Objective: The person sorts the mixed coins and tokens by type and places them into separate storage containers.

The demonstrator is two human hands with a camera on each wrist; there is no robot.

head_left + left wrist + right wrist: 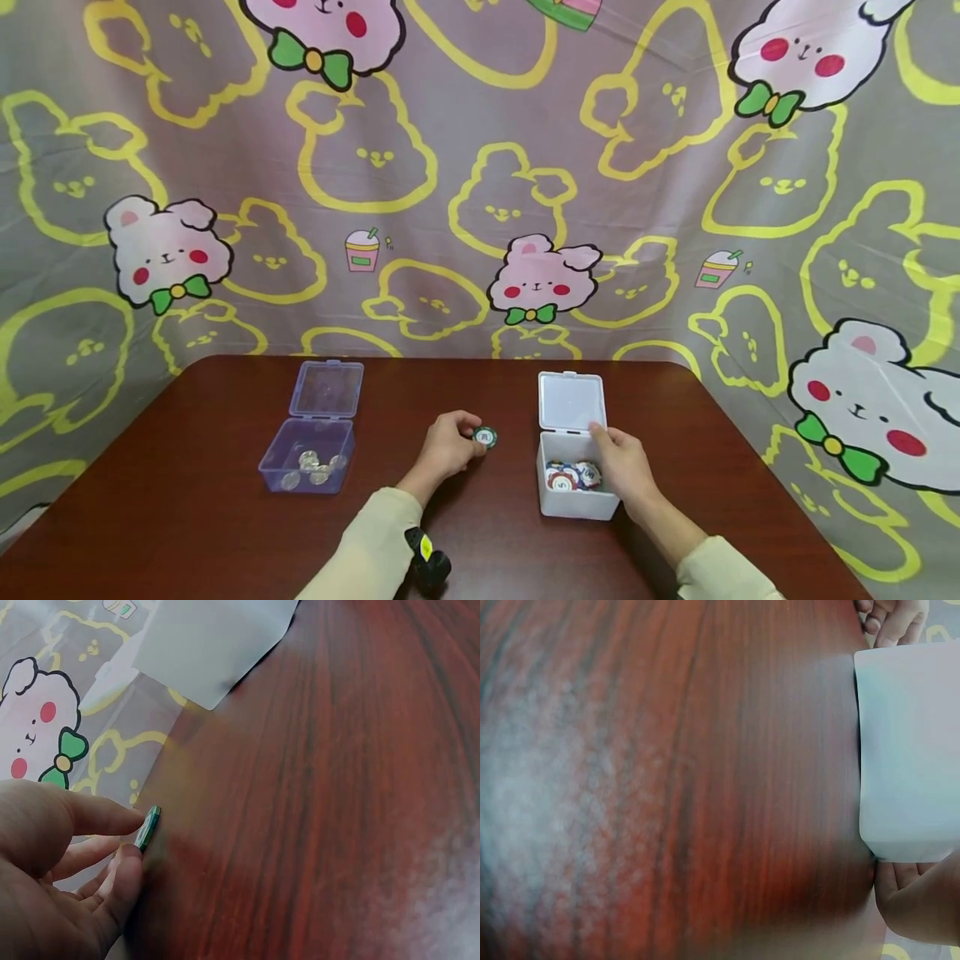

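My left hand (450,446) pinches a green-edged poker chip (484,437) between thumb and fingers, left of the white box (573,505). In the left wrist view the same chip (150,829) is seen nearly edge-on at the fingertips. My right hand (628,467) grips the right side of the white box, thumb near its back corner by the hinge; some of its fingers are hidden behind the wall. The box's lid (572,402) stands raised at the back. Several poker chips (562,480), red, blue and dark-edged, lie inside.
A translucent purple box (273,459) with its lid (326,389) raised stands on the left, holding several silvery coins (319,474). Both boxes are on a dark red-brown wooden table (195,517). A patterned curtain (442,200) hangs behind the table's far edge.
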